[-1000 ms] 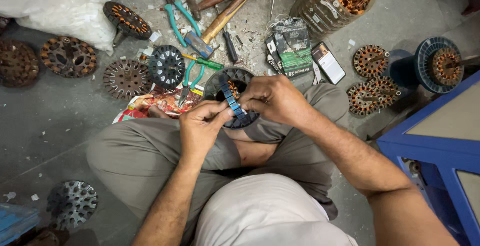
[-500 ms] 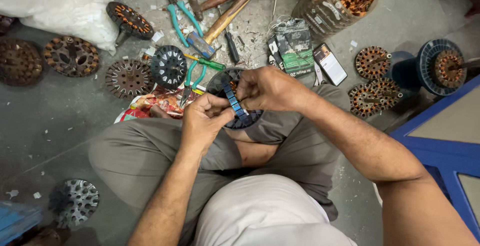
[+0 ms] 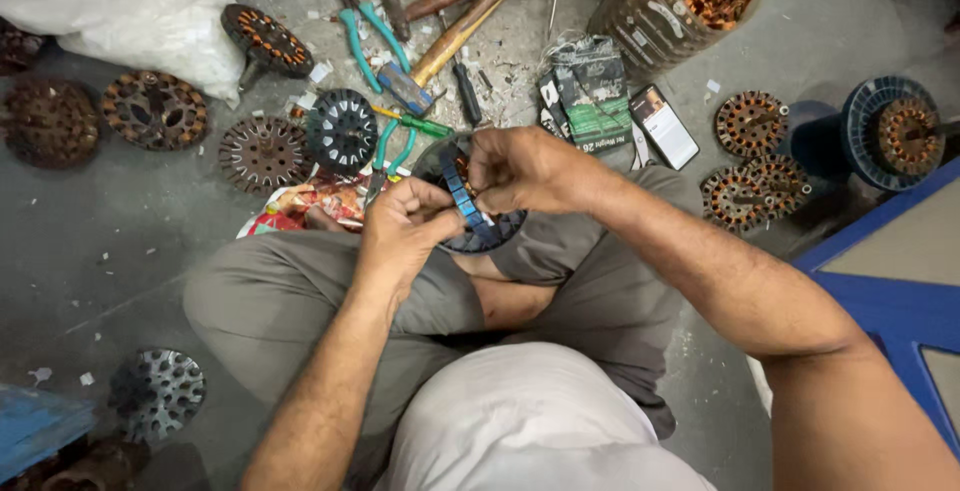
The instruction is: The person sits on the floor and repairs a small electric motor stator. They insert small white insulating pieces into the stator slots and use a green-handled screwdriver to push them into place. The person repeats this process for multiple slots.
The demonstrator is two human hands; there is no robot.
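Both hands met at the centre of the frame over the person's crossed legs: the left hand (image 3: pixel 405 231) was closed around the near edge of a dark round stator core (image 3: pixel 480 226), and the right hand (image 3: pixel 525 169) pinched a blue strip (image 3: pixel 460 196) against its rim. Little open room was left around them. Green-handled pliers (image 3: pixel 395 146) and a black slotted disc (image 3: pixel 342 129) lay just above the left hand, a phone (image 3: pixel 665 126) and a dark packet (image 3: pixel 590 91) just above the right. Rusty wound cores (image 3: pixel 750 126) crowded the right side beside a blue spool (image 3: pixel 885 131). A white sack (image 3: pixel 110 6) filled the upper left, and a hammer (image 3: pixel 450 36) lay at the top. Bare concrete floor (image 3: pixel 100 241) stayed open only at the left edge.
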